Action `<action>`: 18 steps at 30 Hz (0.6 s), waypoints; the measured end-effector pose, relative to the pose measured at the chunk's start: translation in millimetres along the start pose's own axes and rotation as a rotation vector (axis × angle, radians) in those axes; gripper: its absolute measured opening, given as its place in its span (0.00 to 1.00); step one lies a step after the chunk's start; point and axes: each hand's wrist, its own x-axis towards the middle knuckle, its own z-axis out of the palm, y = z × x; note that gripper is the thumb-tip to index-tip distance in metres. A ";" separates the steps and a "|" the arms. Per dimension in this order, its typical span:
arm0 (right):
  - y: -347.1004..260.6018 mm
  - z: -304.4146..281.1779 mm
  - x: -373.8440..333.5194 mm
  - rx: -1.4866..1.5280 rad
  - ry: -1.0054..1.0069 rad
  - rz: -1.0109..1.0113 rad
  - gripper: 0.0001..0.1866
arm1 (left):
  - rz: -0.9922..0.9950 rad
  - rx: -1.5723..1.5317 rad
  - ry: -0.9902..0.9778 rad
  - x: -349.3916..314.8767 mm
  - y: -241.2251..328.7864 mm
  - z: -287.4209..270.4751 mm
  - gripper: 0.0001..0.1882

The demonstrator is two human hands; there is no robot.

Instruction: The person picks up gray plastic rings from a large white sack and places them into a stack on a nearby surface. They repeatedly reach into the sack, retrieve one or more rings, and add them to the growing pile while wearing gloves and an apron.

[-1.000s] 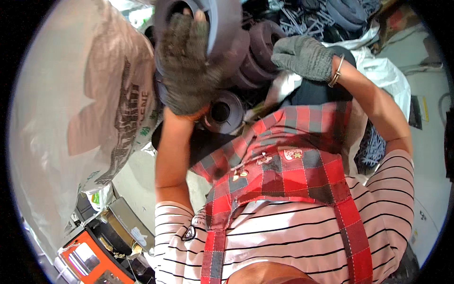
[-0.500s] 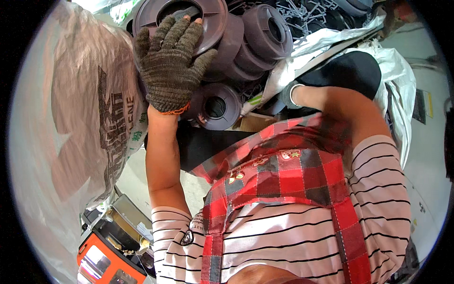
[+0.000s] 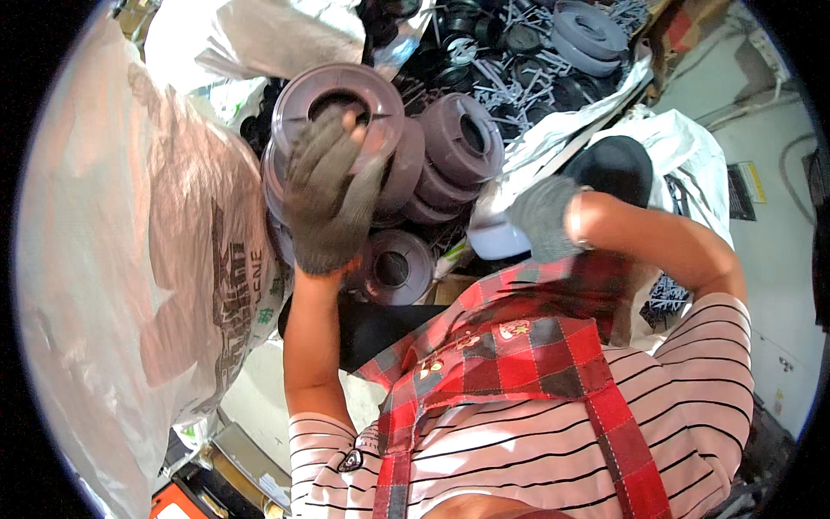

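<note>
The gloved left hand (image 3: 333,203) grips the top purple disc (image 3: 337,108) at eleven o'clock on its stack, mid-lift by the look of it, while the gloved right hand (image 3: 543,218), loosely curled and empty, hovers at two o'clock, seemingly ready to steady the disc.

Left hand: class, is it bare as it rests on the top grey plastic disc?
No, the left hand wears a grey knitted glove as it lies across the top grey disc of the stack.
</note>
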 end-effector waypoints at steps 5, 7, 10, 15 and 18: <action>1.7 -0.1 -57.1 0.031 1.007 0.018 0.21 | -1.107 -1.394 -0.061 -20.4 56.0 19.2 0.21; -0.2 2.4 -51.5 -0.235 1.074 -0.017 0.22 | -1.440 -2.048 0.051 0.6 77.0 33.0 0.26; 10.4 -13.9 -41.8 0.381 1.036 -0.164 0.19 | -1.398 -1.907 0.140 12.8 67.3 52.3 0.23; 140.9 -25.4 0.7 0.260 0.825 0.625 0.26 | -1.309 -1.834 0.183 13.4 41.1 59.0 0.21; 220.3 33.1 22.4 0.078 0.320 0.872 0.20 | -1.272 -1.684 0.168 14.3 32.2 70.1 0.21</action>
